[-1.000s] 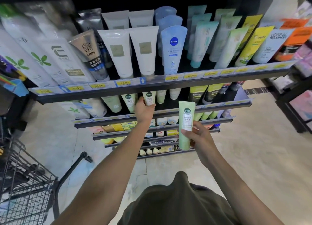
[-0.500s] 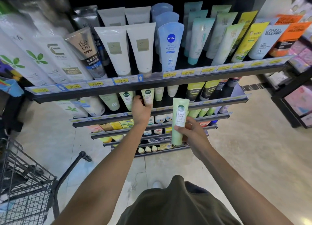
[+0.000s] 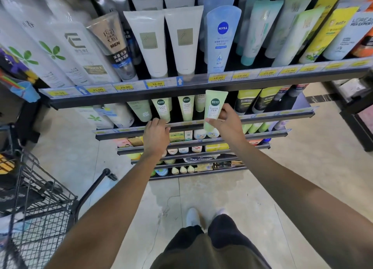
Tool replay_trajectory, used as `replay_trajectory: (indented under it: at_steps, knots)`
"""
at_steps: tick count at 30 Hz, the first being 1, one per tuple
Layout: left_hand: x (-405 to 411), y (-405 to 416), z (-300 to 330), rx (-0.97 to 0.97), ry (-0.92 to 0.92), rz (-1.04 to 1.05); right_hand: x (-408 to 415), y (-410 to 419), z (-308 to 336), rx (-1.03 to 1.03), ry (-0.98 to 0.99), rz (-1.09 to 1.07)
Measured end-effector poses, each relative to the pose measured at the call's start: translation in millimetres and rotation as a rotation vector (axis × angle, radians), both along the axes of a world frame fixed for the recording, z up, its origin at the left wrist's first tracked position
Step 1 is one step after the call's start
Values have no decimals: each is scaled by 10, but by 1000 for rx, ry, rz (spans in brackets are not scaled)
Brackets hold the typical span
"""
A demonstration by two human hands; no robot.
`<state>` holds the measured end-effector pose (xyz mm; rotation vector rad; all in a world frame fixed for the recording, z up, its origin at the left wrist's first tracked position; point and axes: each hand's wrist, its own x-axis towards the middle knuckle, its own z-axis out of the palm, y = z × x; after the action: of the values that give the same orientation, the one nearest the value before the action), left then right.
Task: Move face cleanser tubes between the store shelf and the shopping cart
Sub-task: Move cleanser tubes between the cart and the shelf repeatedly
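Right hand (image 3: 227, 121) pinches green cleanser tube (image 3: 214, 109) upright, just in front of second shelf (image 3: 282, 115) edge, beside matching tubes. Left hand (image 3: 156, 130) rests curled on that shelf's rail; grip unclear. Cart (image 3: 40, 208) sits lower left of shelf.

Yellow price tags (image 3: 156, 84) run along a rail, one reading 18.00; small boxes (image 3: 177, 136) and squat bottles (image 3: 183, 170) fill the lowest tiers; beige floor tiles (image 3: 212, 192) show a crack; white shoes (image 3: 192, 216) stand below dark trousers (image 3: 222, 236).
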<state>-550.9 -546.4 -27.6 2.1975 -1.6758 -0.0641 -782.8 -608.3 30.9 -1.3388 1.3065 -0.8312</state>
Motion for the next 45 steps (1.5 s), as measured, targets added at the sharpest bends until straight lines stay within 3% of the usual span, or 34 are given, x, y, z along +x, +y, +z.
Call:
replay_trajectory:
  at_steps: [9,21,45]
  knots:
    - [86,-5,-38,-21,52,27,223,-255,-5,-95,71,-13]
    - [191,-54,-50,39,119,45,328,-534,-168,-69,384,117]
    - [158,-53,25,99,153,65,370,-583,-197,-16,425,102]
